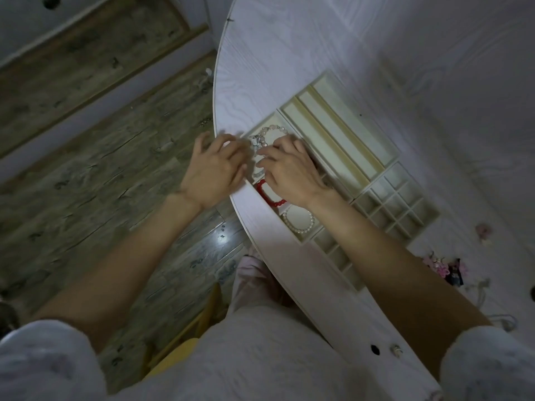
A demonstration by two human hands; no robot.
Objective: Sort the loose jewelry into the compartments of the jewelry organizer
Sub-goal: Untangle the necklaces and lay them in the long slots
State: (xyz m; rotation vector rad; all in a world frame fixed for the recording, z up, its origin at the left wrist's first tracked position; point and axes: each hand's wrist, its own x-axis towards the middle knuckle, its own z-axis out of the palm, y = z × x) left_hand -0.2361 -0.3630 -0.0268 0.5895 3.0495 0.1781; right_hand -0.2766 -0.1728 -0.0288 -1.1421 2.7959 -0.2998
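left hand [215, 169] grip: fingers curled, hold unclear | right hand [289, 172] grip: fingertips pinched at pale beaded bracelet [267, 133] | cream compartmented jewelry organizer [341, 134] on white woodgrain worktop [318, 39] beneath both hands | red bead bracelet [267, 195] under right wrist, white pearl bracelet [298, 222] nearer

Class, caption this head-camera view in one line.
Both hands arrange a pale beaded bracelet in the cream compartmented jewelry organizer.

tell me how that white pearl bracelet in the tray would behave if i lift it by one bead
The white pearl bracelet is a loop of separate round beads, so it would probably hang limp rather than keep its ring shape. Smooth beads may slip from a light pinch. Lying flat inside its organizer compartment, it seems unlikely to roll.
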